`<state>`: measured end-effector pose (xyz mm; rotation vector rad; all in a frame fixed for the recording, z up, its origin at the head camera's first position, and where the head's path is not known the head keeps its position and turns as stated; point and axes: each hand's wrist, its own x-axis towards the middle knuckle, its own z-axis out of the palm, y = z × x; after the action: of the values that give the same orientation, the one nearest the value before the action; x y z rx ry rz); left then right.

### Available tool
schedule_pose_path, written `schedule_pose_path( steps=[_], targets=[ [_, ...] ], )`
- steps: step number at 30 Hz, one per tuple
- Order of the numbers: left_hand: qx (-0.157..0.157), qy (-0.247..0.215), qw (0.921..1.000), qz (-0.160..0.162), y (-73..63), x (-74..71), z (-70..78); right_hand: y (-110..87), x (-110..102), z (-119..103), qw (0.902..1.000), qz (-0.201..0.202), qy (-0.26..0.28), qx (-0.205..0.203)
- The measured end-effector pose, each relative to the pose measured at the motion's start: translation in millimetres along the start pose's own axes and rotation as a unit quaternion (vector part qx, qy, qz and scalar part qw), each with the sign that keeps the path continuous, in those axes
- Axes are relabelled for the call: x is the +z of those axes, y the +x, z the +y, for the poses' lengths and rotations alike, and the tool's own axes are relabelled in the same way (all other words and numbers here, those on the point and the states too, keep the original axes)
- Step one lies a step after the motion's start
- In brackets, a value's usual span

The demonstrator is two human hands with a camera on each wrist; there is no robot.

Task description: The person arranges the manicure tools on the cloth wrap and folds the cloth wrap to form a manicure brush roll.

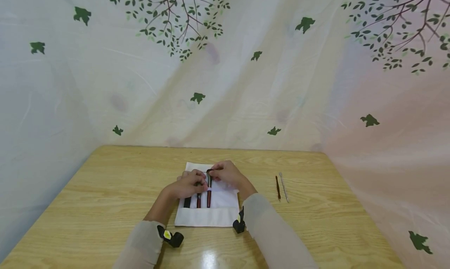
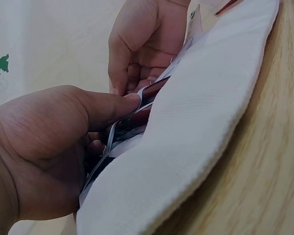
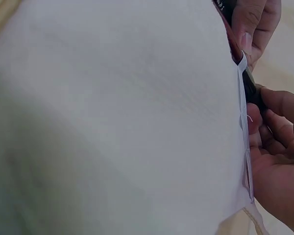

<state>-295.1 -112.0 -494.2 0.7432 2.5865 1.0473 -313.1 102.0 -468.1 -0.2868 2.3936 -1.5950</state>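
A white cloth tool roll (image 1: 221, 198) lies unfolded on the table, its lower edge folded up as a pocket. A slim tool with a dark red handle (image 1: 209, 198) and a black head stands in it, passing under a thin white elastic strap (image 3: 243, 93). My right hand (image 1: 227, 174) pinches that tool's black head (image 3: 255, 95) between thumb and fingers. From the left, my left hand (image 1: 188, 186) pinches the strap beside the handle, thumb on top. Another red-handled tool (image 1: 199, 202) and a flat black piece (image 1: 187, 202) sit partly hidden below the left hand.
To the right on the wooden table (image 1: 316, 222) lie a thin brown tool (image 1: 278, 188) and a slender silver tool (image 1: 284, 187), side by side. A pale curtain (image 1: 228, 116) printed with leaves hangs behind the table and along its sides.
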Motion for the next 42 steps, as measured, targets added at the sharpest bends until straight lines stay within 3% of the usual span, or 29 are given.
schedule_pose_path(
  steps=[13, 42],
  targets=[
    [-0.003, 0.005, 1.0000, -0.004, -2.2, -2.6, 3.3, -1.6, -9.8, 0.3, 0.9967, -0.044, -0.066, -0.019],
    [-0.010, -0.007, 0.9999, -0.002, -5.3, -3.6, 11.9, -8.3, -16.7, -1.2, 0.9912, -0.098, -0.086, -0.021]
  ],
)
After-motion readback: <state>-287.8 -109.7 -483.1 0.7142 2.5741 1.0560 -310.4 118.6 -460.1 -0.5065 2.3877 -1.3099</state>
